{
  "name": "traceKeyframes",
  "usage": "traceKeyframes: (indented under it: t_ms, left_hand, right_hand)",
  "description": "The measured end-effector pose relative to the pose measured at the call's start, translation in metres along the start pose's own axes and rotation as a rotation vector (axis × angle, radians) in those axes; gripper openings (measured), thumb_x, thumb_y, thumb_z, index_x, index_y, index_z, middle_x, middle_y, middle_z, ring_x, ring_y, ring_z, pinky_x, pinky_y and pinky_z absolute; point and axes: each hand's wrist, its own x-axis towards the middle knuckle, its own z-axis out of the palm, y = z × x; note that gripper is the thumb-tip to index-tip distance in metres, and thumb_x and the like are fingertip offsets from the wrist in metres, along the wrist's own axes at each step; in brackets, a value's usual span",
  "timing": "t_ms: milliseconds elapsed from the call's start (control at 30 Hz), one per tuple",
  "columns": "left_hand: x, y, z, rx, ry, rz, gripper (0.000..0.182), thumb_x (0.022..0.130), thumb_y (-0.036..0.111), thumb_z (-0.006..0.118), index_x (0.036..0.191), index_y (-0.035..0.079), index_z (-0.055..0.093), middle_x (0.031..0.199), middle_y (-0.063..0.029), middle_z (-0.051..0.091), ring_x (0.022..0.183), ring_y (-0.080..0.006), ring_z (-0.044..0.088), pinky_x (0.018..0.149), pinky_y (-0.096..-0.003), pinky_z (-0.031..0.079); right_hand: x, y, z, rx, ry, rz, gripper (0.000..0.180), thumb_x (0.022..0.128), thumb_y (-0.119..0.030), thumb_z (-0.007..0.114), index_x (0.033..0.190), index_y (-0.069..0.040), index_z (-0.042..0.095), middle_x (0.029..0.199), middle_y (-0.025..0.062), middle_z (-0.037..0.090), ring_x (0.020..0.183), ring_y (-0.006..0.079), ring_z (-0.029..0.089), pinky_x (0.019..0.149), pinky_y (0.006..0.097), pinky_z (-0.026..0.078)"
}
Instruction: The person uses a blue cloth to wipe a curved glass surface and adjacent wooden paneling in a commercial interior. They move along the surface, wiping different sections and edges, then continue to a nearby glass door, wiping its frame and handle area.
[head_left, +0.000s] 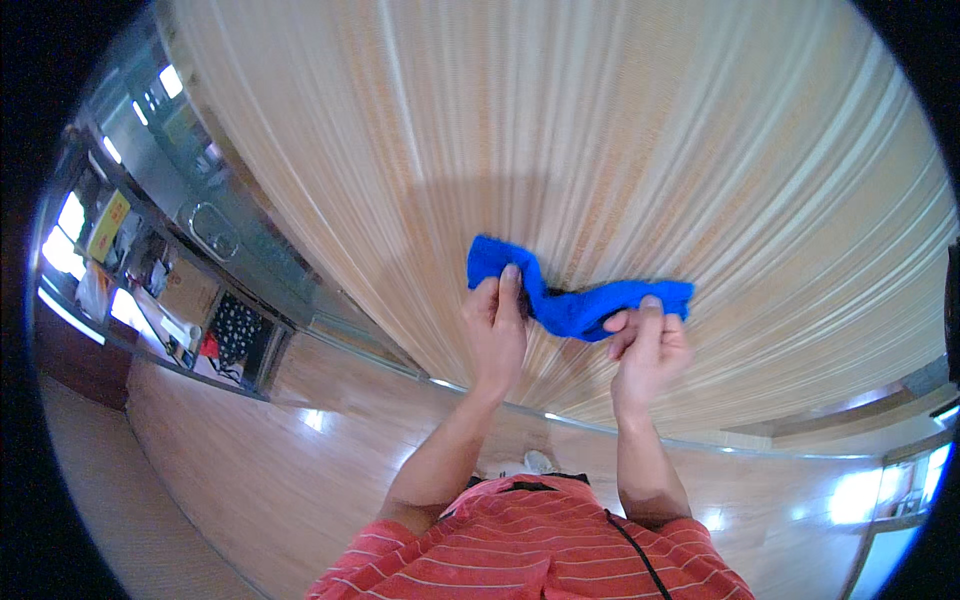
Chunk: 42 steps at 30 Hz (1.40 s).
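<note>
A blue cloth, bunched into a strip, stretches between my two hands and sags in the middle. My left hand pinches its left end, thumb on top. The cloth's right end is gripped by my right hand, between thumb and fingers, with slight blur there. Behind the cloth rises a tall panel with beige, white and orange vertical stripes. Whether the cloth touches the panel, I cannot tell.
At left, a glass door has a metal handle. Beyond it, shelving holds a cardboard box and a black-and-white patterned cloth. Glossy wood-look flooring lies below. A black cord hangs over my striped shirt.
</note>
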Motion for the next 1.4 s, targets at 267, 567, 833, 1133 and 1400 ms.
traceKeyframes:
  t_ms: [267,567,833,1133,1400]
  left_hand:
    - [-0.001,-0.006,-0.034,0.327,0.008,0.077,0.047,0.101,0.025,0.061,0.064,-0.002,0.05,0.055,-0.0107,0.045,0.054,-0.014,0.041,0.052,-0.0397,0.034]
    - [0.066,0.024,-0.052,0.104,0.043,0.121,0.048,0.099,0.025,0.064,0.064,-0.002,0.049,0.054,-0.0155,0.043,0.051,-0.018,0.038,0.051,-0.0394,0.033]
    - [0.053,-0.003,-0.11,0.359,0.092,0.147,0.046,0.099,0.026,0.063,0.065,-0.004,0.053,0.057,-0.0202,0.05,0.049,-0.0233,0.043,0.051,-0.0425,0.034]
    - [0.117,0.037,-0.133,0.313,0.073,0.242,0.045,0.099,0.03,0.061,0.068,-0.003,0.057,0.064,-0.0242,0.056,0.055,-0.0349,0.051,0.056,-0.0471,0.038]
    - [0.129,0.008,-0.182,0.339,0.089,0.212,0.046,0.099,0.031,0.061,0.069,-0.003,0.059,0.067,-0.0248,0.059,0.058,-0.039,0.055,0.058,-0.0479,0.04]
  right_hand:
    - [-0.034,0.036,0.038,-0.171,0.022,0.1,0.035,0.103,-0.017,0.054,0.069,-0.008,0.049,0.06,0.01,0.061,0.043,0.0115,0.048,0.041,0.0249,0.037]
    - [-0.013,0.001,0.088,-0.011,-0.005,-0.13,0.034,0.104,-0.022,0.054,0.075,-0.005,0.055,0.064,0.0108,0.065,0.043,0.0103,0.048,0.042,0.0246,0.037]
    - [-0.063,0.056,0.126,-0.118,0.034,0.171,0.027,0.102,-0.018,0.057,0.078,-0.006,0.056,0.062,0.0099,0.063,0.042,0.0103,0.046,0.04,0.024,0.035]
    - [-0.045,0.034,0.174,-0.03,-0.023,-0.106,0.033,0.103,-0.026,0.056,0.076,-0.006,0.055,0.063,0.0101,0.063,0.043,0.011,0.047,0.041,0.0244,0.034]
    - [-0.069,0.072,0.201,-0.052,-0.061,-0.051,0.032,0.103,-0.025,0.053,0.078,-0.005,0.058,0.064,0.0086,0.063,0.046,0.0108,0.048,0.042,0.0247,0.035]
